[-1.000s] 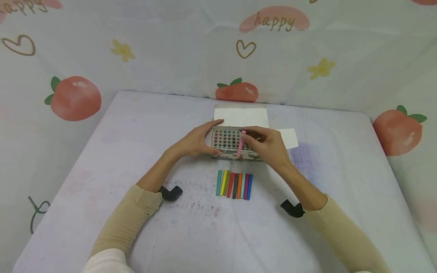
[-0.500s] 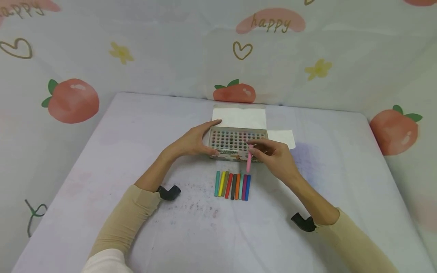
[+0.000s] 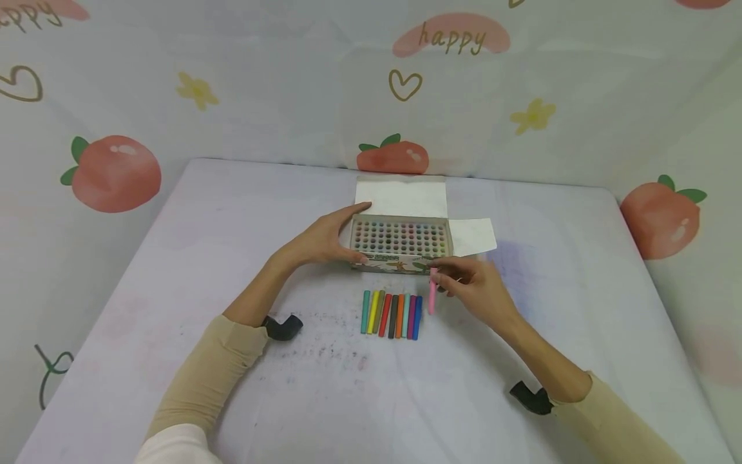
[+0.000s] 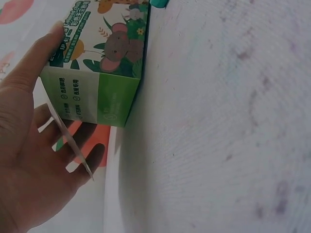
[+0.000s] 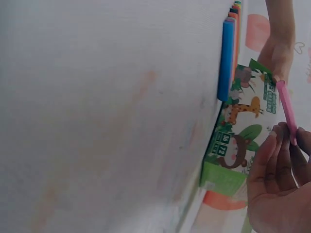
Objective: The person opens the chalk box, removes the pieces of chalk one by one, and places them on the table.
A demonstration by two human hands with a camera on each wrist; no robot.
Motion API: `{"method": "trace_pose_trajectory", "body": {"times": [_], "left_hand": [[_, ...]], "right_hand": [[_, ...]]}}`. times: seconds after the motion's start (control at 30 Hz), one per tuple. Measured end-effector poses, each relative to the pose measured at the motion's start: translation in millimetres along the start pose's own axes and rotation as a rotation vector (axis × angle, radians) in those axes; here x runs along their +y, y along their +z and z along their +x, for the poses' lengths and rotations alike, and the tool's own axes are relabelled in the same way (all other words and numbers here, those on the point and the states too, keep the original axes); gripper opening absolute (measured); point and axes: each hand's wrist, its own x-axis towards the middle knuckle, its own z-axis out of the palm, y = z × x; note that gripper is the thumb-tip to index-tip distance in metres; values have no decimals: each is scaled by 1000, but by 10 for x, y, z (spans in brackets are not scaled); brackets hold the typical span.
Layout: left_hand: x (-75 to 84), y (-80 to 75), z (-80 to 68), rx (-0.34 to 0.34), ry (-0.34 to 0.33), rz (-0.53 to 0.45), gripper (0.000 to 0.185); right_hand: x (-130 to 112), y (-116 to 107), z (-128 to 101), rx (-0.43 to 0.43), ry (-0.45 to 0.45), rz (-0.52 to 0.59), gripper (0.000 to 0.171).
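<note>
My right hand [image 3: 480,290] pinches a pink chalk stick [image 3: 432,298] by its upper end between thumb and fingers. The stick hangs downward, just right of a row of several coloured chalk sticks [image 3: 399,317] and near the box's front right corner. My left hand [image 3: 319,240] holds the left end of the open chalk box [image 3: 400,265], thumb at the front edge and fingers behind. In the left wrist view a thin card flap [image 4: 73,141] lies across those fingers. The box's holed tray [image 3: 400,237] shows many chalk ends. Cartoon animals cover its front [image 5: 238,116].
The box's white lid [image 3: 401,197] is folded back behind it, and a side flap [image 3: 474,236] sticks out to the right. Dark smudges [image 3: 327,351] and a purple stain [image 3: 514,277] mark the white tabletop [image 3: 348,419]. A fruit-print curtain [image 3: 290,96] hangs behind.
My right hand has carried the pink chalk from over the box's tray toward me and to the right, down beside the row's right end. The left hand has stayed at the box.
</note>
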Motion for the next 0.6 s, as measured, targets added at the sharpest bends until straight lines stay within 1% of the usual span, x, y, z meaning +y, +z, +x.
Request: {"method": "trace_pose_trajectory", "body": {"times": [0.23,0.33,0.47,0.6], "left_hand": [[5,8,-5,3,5,-4,109],[13,12,-9,1,5,-6,110],[22,17,-19,0,4,-8,111],[19,25,-26,11,13,-2,110]], "right_hand": [[103,45,-73,-43,67,40,26],[140,75,-95,-61,104,24,24],[168,109,-118,-81,176,-29,19],[184,130,-132,-103,239,-49,20]]}}
